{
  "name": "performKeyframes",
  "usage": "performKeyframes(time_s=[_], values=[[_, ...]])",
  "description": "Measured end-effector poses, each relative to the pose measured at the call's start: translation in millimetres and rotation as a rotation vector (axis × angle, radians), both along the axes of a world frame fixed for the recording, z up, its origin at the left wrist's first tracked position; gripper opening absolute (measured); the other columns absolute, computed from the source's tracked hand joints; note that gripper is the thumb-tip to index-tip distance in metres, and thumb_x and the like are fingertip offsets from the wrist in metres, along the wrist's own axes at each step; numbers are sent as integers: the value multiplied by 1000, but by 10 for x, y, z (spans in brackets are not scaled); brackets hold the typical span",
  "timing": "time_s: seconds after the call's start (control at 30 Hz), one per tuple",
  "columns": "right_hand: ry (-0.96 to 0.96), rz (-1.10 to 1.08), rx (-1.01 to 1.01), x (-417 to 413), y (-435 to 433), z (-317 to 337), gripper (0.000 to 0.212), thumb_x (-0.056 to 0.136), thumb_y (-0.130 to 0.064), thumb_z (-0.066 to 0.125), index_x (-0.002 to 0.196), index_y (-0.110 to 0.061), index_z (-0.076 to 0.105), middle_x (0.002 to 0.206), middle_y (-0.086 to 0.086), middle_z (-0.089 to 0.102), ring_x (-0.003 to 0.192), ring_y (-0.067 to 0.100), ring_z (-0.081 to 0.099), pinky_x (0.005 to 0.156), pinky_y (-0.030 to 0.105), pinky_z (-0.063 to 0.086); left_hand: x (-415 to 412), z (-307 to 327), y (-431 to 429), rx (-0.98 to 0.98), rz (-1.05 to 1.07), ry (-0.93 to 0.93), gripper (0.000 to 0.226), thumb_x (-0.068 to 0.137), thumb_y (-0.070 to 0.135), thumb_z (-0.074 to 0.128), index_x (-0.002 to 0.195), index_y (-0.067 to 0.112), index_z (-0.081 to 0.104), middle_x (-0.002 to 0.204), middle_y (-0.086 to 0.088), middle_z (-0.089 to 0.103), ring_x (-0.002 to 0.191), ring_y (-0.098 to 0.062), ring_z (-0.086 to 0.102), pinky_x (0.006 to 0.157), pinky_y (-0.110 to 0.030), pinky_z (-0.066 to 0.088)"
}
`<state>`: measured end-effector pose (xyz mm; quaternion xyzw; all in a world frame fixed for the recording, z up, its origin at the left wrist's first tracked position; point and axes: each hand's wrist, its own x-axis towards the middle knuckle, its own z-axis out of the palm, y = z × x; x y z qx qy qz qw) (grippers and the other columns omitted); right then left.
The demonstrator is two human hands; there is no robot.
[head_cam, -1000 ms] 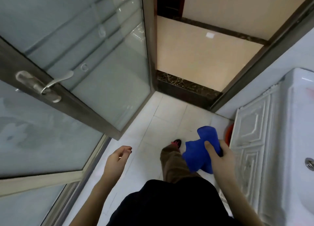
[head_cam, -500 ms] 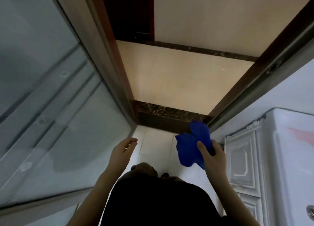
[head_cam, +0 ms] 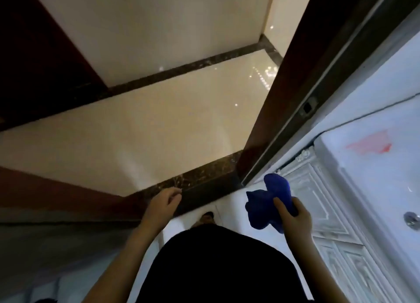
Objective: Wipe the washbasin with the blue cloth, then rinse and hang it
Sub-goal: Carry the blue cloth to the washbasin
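Observation:
A crumpled blue cloth (head_cam: 268,202) is bunched in my right hand (head_cam: 293,218), held in front of me at waist height, left of the white washbasin (head_cam: 368,166). The basin's top runs along the right edge, with a red smear on its flat rim and a round metal fitting (head_cam: 411,218) near the frame's edge. My left hand (head_cam: 162,202) hangs in front of me with loosely curled fingers, holding nothing.
A white carved cabinet front (head_cam: 318,202) sits under the basin. A dark door frame (head_cam: 302,98) rises at the right; a dark marble threshold (head_cam: 200,184) crosses ahead, with beige hallway tile beyond. A glass door's frame (head_cam: 56,220) lies at the left.
The view has swung right and forward toward the doorway; the glass door has slid out to the left. My right hand keeps the blue cloth and both hands stay at similar height.

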<state>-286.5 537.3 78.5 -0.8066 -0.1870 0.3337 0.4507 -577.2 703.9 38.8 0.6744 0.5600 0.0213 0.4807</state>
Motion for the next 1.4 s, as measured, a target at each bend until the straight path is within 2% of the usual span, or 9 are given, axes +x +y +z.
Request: performKeyframes(time_s=[0.1, 0.27, 0.67, 0.77, 0.83, 1.0, 1.13, 1.27, 1.4], values=[[-22, -181, 47, 52, 148, 88, 22, 91, -13, 66, 73, -22, 58, 56, -11, 54, 51, 3, 45, 54, 24, 38, 401, 143, 713, 91, -160, -43, 15, 99, 22, 51, 107, 24, 63, 105, 2, 65, 93, -10, 61, 75, -20, 45], [-72, -440, 66, 74, 39, 180, 9, 91, -19, 67, 83, -16, 65, 68, 0, 61, 58, 7, 51, 54, 15, 40, 1200, 198, 1156, 86, -410, -104, 13, 96, 26, 54, 101, 25, 66, 100, 7, 67, 91, -9, 63, 79, -32, 51], [5, -1099, 18, 331, -876, -39, 31, 87, -19, 72, 75, 3, 54, 63, 7, 48, 59, 19, 42, 49, 18, 32, 3051, -129, 257, -147, -1016, -78, 15, 97, 23, 56, 95, 35, 65, 102, 9, 68, 96, -1, 62, 78, -11, 42], [29, -1134, 54, 582, -1090, 13, 36, 79, -33, 68, 75, 0, 55, 63, 3, 49, 59, 17, 42, 55, 27, 35, 3571, -37, -36, -162, -1078, -98, 14, 98, 25, 53, 103, 29, 66, 101, 13, 68, 95, 7, 60, 78, -8, 42], [22, -1148, 96, 794, -1228, 103, 33, 79, -32, 68, 77, -2, 56, 64, 3, 51, 60, 16, 44, 56, 32, 38, 3924, 63, -236, -158, -1105, -150, 15, 98, 26, 52, 104, 30, 66, 101, 14, 69, 96, 6, 61, 82, -12, 44], [-32, -1187, 169, 1385, -1518, 380, 16, 83, -28, 70, 79, -14, 63, 70, -1, 58, 67, 18, 52, 62, 47, 51, 4810, 232, -654, -91, -1177, -274, 14, 95, 16, 57, 97, 25, 68, 95, 15, 71, 91, 12, 60, 78, -2, 41], [-72, -1211, 159, 1716, -1711, 481, 17, 83, -31, 68, 81, -15, 63, 69, -3, 57, 67, 18, 52, 68, 55, 53, 5261, 213, -863, -117, -1224, -264, 18, 95, 18, 57, 93, 34, 65, 100, 12, 71, 94, 3, 63, 83, -13, 45], [-74, -1292, 116, 2036, -1883, 410, 7, 91, -19, 67, 85, -15, 64, 70, -9, 61, 65, 9, 55, 64, 42, 51, 5589, 29, -993, -170, -1236, -233, 19, 94, 20, 57, 93, 36, 66, 101, 10, 71, 100, -6, 65, 94, -29, 50], [-48, -1369, 72, 2430, -2022, 354, 5, 91, -20, 66, 91, -15, 64, 79, -1, 64, 68, 7, 58, 61, 21, 47, 6041, -90, -1126, -220, -1293, -180, 20, 96, 22, 55, 93, 39, 65, 100, 15, 71, 101, -7, 65, 95, -32, 50]])
